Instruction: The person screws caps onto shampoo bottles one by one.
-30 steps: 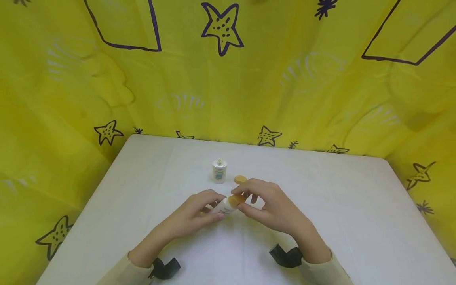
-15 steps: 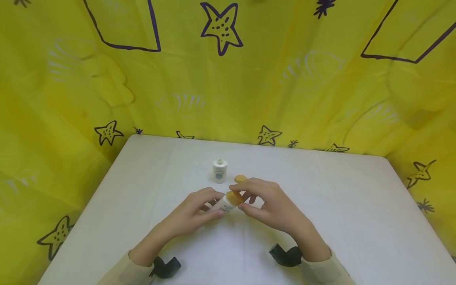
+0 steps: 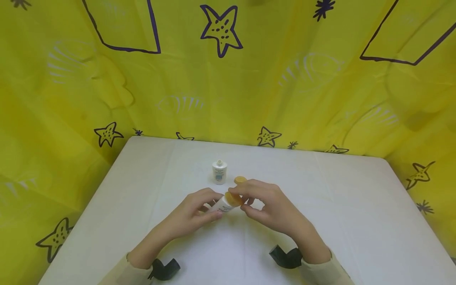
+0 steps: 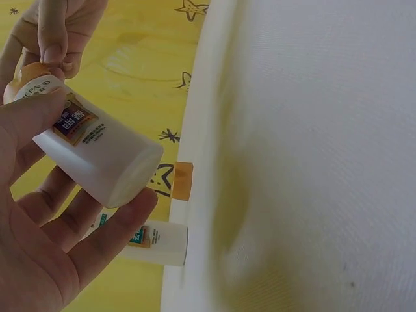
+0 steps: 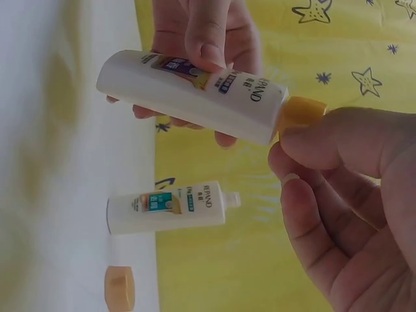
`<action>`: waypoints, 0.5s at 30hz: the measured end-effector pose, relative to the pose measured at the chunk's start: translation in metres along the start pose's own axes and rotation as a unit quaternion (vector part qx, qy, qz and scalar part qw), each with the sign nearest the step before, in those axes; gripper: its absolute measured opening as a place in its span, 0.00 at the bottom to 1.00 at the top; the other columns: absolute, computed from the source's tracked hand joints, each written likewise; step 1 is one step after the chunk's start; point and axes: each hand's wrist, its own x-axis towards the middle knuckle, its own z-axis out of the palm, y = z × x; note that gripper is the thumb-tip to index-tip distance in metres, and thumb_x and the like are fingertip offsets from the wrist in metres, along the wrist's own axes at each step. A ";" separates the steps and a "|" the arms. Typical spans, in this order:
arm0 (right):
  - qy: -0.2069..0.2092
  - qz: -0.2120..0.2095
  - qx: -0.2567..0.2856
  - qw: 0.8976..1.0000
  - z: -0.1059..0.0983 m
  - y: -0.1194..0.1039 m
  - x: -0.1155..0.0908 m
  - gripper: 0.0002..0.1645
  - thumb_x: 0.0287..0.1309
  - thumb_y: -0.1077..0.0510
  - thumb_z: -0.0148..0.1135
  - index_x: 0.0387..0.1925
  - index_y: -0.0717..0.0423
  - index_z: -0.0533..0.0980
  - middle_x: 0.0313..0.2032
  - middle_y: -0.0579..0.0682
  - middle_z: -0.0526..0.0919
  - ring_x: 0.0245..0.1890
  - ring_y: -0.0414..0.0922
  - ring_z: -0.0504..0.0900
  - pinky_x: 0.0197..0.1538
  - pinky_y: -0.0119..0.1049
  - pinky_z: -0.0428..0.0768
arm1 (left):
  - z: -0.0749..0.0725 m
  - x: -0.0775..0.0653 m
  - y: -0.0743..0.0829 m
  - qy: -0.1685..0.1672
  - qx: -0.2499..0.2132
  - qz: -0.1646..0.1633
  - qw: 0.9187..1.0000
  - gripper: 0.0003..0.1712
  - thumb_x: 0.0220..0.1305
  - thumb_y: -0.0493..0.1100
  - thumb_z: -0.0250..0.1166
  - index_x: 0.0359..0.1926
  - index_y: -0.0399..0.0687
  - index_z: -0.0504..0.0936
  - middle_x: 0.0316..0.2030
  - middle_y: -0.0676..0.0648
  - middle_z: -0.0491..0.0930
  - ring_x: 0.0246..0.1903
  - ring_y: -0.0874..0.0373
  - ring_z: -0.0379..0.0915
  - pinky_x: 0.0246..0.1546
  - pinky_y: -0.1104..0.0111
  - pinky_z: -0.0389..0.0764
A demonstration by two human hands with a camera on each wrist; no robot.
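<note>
My left hand (image 3: 194,211) grips a white bottle (image 4: 107,146) with a purple-and-gold label, tilted so its top points up and to the right. An orange cap (image 5: 301,114) sits on the bottle's top, and my right hand (image 3: 272,206) pinches it between thumb and fingers. Behind the hands stands a second white bottle (image 3: 219,172), upright, its narrow neck bare and a teal label on its front. A loose orange cap (image 3: 240,180) lies on the table to the right of that bottle, close behind my right fingers.
The white table (image 3: 342,209) spreads out around both hands. A yellow curtain (image 3: 228,87) with dark star drawings hangs along its back and sides. Dark curved pieces (image 3: 286,257) are strapped at both wrists.
The held bottle with its orange cap has shifted slightly left and tilted a little. My right fingers have changed their place on the cap. The standing bottle and loose cap stay put.
</note>
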 end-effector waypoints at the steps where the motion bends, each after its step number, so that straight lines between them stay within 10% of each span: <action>1: -0.001 0.001 -0.001 1.000 0.000 0.000 0.000 0.27 0.53 0.71 0.69 0.55 0.51 0.80 0.50 0.43 0.85 0.37 0.35 0.82 0.39 0.25 0.82 | 0.000 0.000 0.000 0.000 0.000 0.001 1.000 0.15 0.69 0.45 0.65 0.55 0.54 0.80 0.46 0.53 0.81 0.43 0.59 0.80 0.44 0.64 0.86; 15: 0.005 -0.003 -0.013 1.000 -0.001 -0.001 -0.001 0.23 0.53 0.67 0.71 0.51 0.51 0.81 0.50 0.44 0.85 0.44 0.39 0.83 0.42 0.29 0.84 | -0.001 -0.001 0.002 -0.004 0.011 -0.009 1.000 0.16 0.69 0.47 0.65 0.57 0.54 0.79 0.47 0.53 0.81 0.43 0.59 0.79 0.44 0.65 0.85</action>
